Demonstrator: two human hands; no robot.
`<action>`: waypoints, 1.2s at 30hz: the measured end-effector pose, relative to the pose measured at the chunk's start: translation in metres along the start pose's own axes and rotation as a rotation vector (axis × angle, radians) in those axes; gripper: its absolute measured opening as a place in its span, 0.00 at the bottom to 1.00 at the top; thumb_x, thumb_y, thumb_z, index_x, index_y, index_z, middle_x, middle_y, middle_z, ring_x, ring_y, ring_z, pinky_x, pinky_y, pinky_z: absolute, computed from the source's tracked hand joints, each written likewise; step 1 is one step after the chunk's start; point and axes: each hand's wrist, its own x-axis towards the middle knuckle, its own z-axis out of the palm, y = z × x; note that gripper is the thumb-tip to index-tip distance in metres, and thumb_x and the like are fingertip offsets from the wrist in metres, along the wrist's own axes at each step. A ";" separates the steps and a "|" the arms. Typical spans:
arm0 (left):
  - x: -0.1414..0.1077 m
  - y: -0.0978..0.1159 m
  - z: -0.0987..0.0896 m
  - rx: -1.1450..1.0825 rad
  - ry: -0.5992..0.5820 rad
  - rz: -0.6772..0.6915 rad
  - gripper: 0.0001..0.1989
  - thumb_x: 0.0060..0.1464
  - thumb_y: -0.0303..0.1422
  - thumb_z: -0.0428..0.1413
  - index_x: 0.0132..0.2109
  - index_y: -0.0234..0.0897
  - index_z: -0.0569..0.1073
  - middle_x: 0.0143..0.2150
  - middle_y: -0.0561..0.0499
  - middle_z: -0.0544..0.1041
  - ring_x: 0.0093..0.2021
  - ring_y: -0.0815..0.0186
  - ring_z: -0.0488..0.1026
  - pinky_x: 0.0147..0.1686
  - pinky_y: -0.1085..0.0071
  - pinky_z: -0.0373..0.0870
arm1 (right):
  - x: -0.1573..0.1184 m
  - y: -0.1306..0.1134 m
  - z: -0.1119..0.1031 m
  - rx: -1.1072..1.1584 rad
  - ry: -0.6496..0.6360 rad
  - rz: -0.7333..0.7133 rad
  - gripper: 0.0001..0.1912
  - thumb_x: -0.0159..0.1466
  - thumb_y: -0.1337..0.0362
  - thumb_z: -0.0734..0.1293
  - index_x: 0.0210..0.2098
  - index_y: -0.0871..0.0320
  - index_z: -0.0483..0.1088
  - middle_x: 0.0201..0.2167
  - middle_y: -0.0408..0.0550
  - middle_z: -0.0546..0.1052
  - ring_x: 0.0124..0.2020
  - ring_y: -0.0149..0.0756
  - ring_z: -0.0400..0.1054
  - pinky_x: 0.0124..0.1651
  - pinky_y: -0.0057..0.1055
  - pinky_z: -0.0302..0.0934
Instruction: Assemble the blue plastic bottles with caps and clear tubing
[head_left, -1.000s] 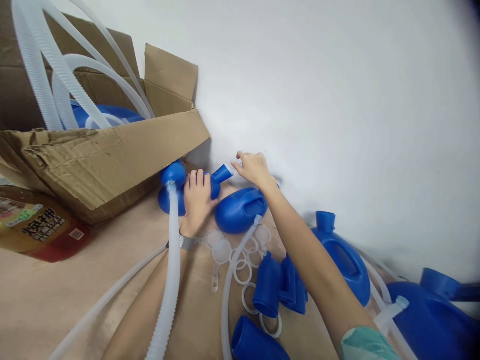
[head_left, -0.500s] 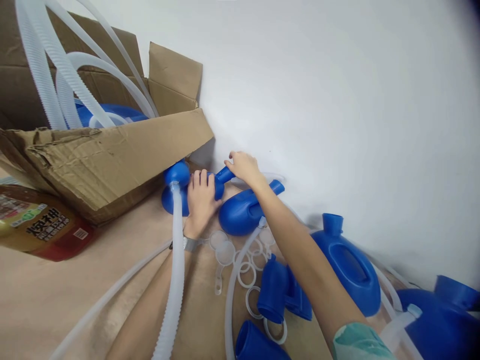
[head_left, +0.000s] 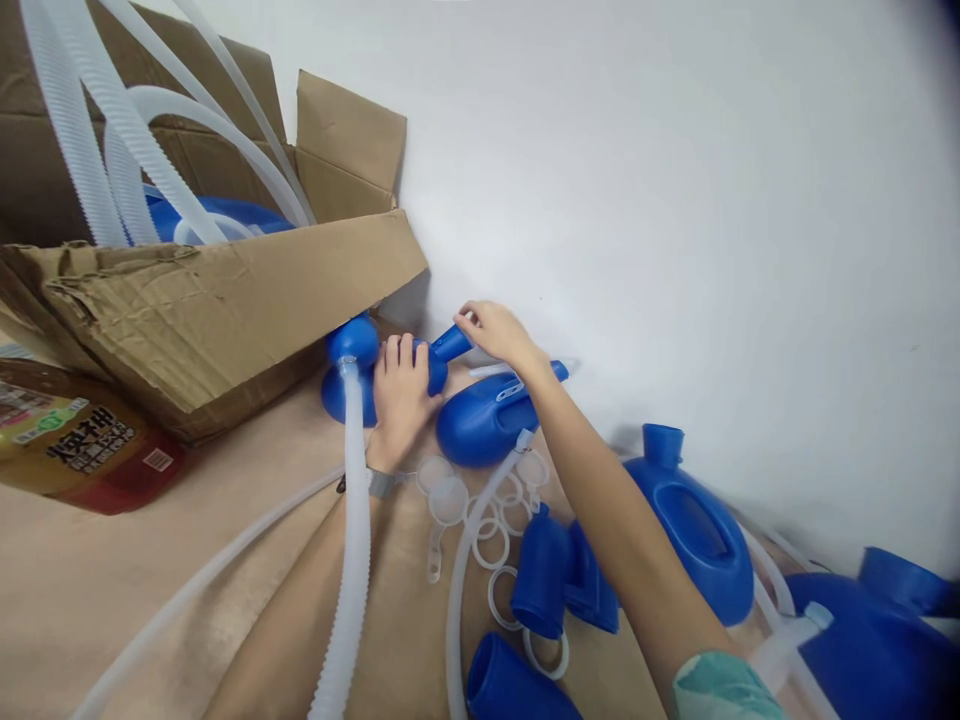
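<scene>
The blue bottle [head_left: 439,372] was of smooth plastic, with a round body and a narrow neck, and it lay at the far side of the table [head_left: 217,520], just beside the cardboard box [head_left: 247,310]. The left hand [head_left: 403,395] was laid over this bottle, its fingers a little apart and bent along the curve, so that it held the bottle from above. The right hand [head_left: 495,328] had its fingers curled together, with the fingertips at the mouth of the neck; whether they pinched some small part there, I could not tell. Just to the right lay a second blue bottle [head_left: 469,430], egg-like in shape. On the near left of the held bottle, a ribbed, whitish hose [head_left: 352,560] met a round blue piece [head_left: 357,338] and came down across the left forearm. Nearer, thin translucent discs [head_left: 448,500] and slender pale rings [head_left: 508,545] were scattered, some of them overlapping, beside a hollow blue cylinder [head_left: 540,580]. The box had creased, torn edges, and more ribbed hoses [head_left: 139,150] curved up out of it at the far left.
</scene>
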 end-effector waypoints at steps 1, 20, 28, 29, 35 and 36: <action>0.000 0.000 0.000 0.004 0.004 0.003 0.37 0.52 0.33 0.67 0.66 0.28 0.67 0.71 0.27 0.67 0.72 0.34 0.62 0.69 0.45 0.61 | 0.002 -0.002 0.004 0.038 0.001 -0.019 0.08 0.72 0.60 0.67 0.41 0.55 0.78 0.43 0.51 0.81 0.47 0.42 0.73 0.55 0.36 0.63; -0.001 -0.002 0.008 0.006 0.032 0.015 0.35 0.52 0.35 0.66 0.65 0.28 0.68 0.70 0.27 0.68 0.71 0.33 0.62 0.70 0.43 0.60 | 0.029 0.015 0.029 0.484 -0.036 0.065 0.12 0.71 0.61 0.62 0.35 0.57 0.74 0.18 0.33 0.61 0.21 0.31 0.56 0.31 0.28 0.57; -0.002 -0.002 0.007 0.014 0.064 0.040 0.34 0.52 0.35 0.66 0.64 0.30 0.68 0.70 0.27 0.68 0.71 0.34 0.63 0.70 0.42 0.60 | -0.023 -0.006 -0.064 0.539 0.314 -0.058 0.13 0.74 0.53 0.64 0.42 0.54 0.75 0.21 0.36 0.62 0.24 0.33 0.58 0.33 0.30 0.57; -0.002 -0.003 0.007 0.000 0.060 0.042 0.34 0.53 0.35 0.66 0.65 0.30 0.68 0.70 0.27 0.68 0.71 0.33 0.62 0.70 0.42 0.60 | -0.046 -0.014 -0.078 0.503 0.332 -0.122 0.15 0.75 0.52 0.63 0.44 0.53 0.76 0.21 0.37 0.63 0.25 0.33 0.60 0.34 0.31 0.57; 0.000 -0.008 0.009 -0.040 0.038 0.062 0.37 0.51 0.33 0.66 0.66 0.26 0.67 0.70 0.24 0.67 0.72 0.32 0.60 0.70 0.40 0.58 | -0.201 -0.042 -0.078 -0.084 -0.122 -0.261 0.14 0.76 0.53 0.62 0.45 0.47 0.79 0.35 0.50 0.83 0.37 0.42 0.76 0.42 0.36 0.65; 0.001 -0.009 0.008 -0.042 0.028 0.072 0.38 0.51 0.33 0.66 0.66 0.25 0.67 0.70 0.24 0.67 0.73 0.32 0.60 0.71 0.39 0.57 | -0.217 -0.040 -0.066 -0.189 -0.192 -0.278 0.14 0.77 0.57 0.61 0.44 0.49 0.79 0.35 0.51 0.83 0.37 0.42 0.76 0.41 0.36 0.64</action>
